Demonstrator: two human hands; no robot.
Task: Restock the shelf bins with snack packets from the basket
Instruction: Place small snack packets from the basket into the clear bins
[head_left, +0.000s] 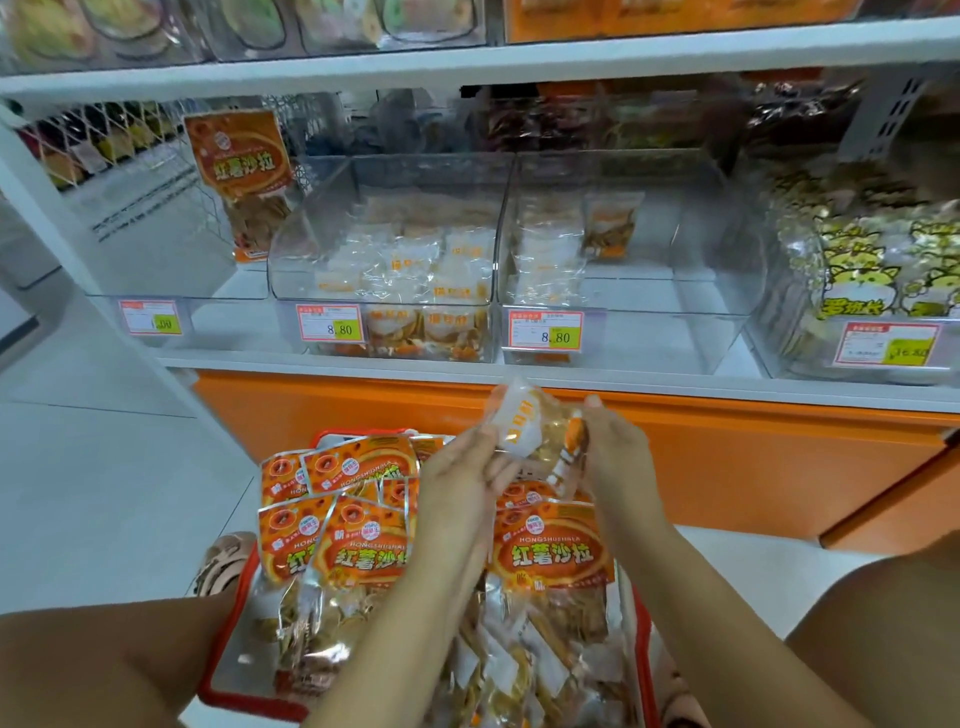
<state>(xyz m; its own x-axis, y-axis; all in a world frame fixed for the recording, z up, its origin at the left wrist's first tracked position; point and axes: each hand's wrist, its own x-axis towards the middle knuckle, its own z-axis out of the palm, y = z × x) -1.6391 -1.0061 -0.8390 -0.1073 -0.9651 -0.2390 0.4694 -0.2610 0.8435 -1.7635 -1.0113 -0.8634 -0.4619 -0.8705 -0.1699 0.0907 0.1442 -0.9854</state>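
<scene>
A red basket on the floor between my knees is heaped with orange snack packets and small clear ones. Above it, both hands hold a bunch of small white-and-orange packets. My left hand grips them from the left, and my right hand holds them from the right. On the shelf ahead stand clear bins. The middle bin is partly filled with the same small packets. The bin to its right holds only a few at its left and back.
The left bin holds one upright orange packet. A bin of yellow cat-print packets stands at the far right. Price tags hang on the bin fronts. An orange base panel runs under the shelf edge.
</scene>
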